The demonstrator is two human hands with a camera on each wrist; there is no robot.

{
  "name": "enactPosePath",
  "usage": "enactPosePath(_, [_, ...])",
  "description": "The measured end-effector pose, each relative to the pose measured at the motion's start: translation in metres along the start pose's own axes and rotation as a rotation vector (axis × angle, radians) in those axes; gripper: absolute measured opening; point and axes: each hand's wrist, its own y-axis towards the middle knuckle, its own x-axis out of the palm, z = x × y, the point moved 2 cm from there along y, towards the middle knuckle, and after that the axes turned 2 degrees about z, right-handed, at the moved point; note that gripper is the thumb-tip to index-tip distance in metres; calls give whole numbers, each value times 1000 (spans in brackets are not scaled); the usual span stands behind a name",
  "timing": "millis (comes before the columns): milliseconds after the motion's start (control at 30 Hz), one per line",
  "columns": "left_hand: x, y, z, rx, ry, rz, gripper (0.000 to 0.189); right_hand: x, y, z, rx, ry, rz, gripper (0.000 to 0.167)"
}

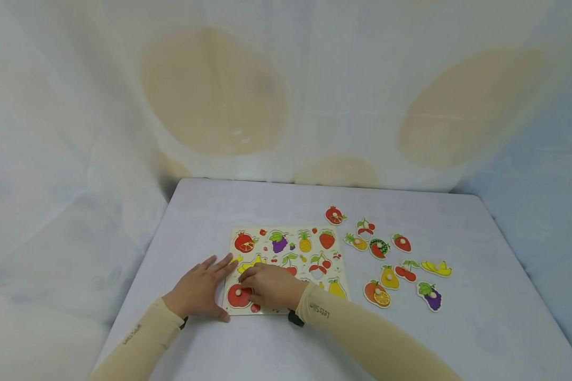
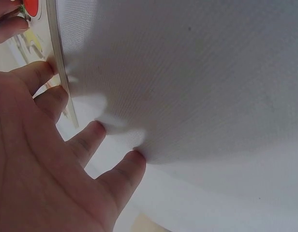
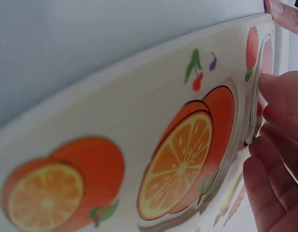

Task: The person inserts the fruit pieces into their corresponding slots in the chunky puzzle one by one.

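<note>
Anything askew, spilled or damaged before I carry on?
Nothing stands out: no spill or visible damage. The loose pieces lie scattered, mostly right of the board. Whether the red piece by the right hand sits flush, I cannot tell.

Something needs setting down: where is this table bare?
The flat, pale table is bare beyond the cream rectangular puzzle board, towards the far left corner, and right of the yellow banana-shaped piece. Just right of the board, colourful knobbed fruit pieces crowd it.
</note>
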Motion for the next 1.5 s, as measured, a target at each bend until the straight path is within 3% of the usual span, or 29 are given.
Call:
enactPosePath(400, [-3,5,3,20,3,-4,120,0,-3,2,-9,6,14,30])
enactPosePath(633, [-3,9,2,26,-2,-18,119,-15,-17,10,55,16,9,33])
enactPosePath(767, [-3,7,-2,-8,0,-36,121,-41,-52,31,168,17,30,35])
enactPosePath(933, [-7,4,-3,-54,-19,-45,121,-68,-123,74,378,36,94,36])
enactPosePath(1133, [-9,-1,-2,-86,-19,-55,119,-64,-200,101,607,16,119,38])
enactPosePath(1267, [-11,-2,-1,-98,-21,-52,119,-47,-224,103,664,8,114,47])
enactPosePath(1500, [-9,2,-1,-89,-20,-48,119,-27,-236,101,734,-14,139,57])
